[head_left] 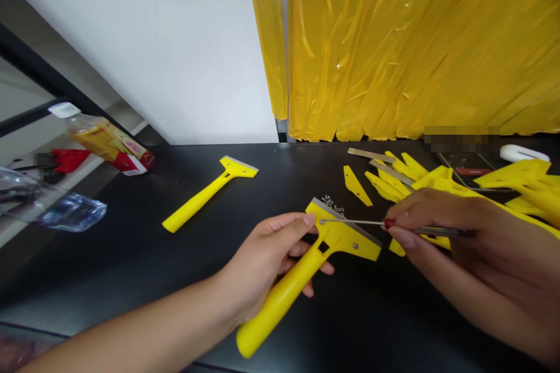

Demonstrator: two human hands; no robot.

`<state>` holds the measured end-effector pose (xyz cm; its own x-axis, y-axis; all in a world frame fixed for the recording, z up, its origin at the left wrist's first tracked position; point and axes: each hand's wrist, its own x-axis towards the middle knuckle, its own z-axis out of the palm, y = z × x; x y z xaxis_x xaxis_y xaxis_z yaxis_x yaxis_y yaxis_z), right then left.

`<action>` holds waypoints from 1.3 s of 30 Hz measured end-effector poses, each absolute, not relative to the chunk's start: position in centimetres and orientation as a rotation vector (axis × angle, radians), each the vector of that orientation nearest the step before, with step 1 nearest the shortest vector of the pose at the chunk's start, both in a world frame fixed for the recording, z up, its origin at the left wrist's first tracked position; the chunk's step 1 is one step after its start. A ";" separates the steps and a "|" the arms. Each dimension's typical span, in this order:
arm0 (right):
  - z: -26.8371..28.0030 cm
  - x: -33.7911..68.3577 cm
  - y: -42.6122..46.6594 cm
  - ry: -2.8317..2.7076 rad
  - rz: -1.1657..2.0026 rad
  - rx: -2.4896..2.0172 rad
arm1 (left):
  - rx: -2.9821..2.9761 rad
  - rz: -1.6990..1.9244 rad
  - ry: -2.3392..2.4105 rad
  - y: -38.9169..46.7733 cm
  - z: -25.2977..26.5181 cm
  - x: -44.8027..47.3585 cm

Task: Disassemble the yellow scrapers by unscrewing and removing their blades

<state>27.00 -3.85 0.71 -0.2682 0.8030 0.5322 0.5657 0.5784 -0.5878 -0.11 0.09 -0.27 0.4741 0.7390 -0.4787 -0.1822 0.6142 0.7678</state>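
Note:
My left hand grips a yellow scraper by its head, thumb on top and fingers beneath. The scraper's handle slants down toward me, and a metal blade lies along the far edge of its head. Two screws show on the head. In my right hand is a thin screwdriver, pinched at its red collar, with its tip at the left screw. Several small screws and nuts lie on the black table just beyond the blade. Another yellow scraper with a blade rests farther left.
Yellow scraper parts and loose metal blades are heaped at the right, partly behind my right hand. At the left lie a drink bottle and a clear plastic bottle. A white wall panel and yellow plastic sheeting bound the table's back.

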 end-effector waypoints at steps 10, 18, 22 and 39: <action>0.5 27.0 -3.9 -1.924 0.351 -1.189 | 0.712 0.615 0.908 0.2 -0.4 -0.2; 1.1 26.8 -4.2 -2.028 0.405 -1.067 | 0.724 0.625 0.918 0.0 -0.2 -0.2; 1.2 26.7 -4.3 -2.057 0.375 -1.121 | 0.735 0.617 0.923 -0.1 -0.1 -0.2; 3.5 25.1 -5.2 -2.339 -0.201 -0.896 | 0.841 0.591 0.977 -0.5 -0.9 -0.1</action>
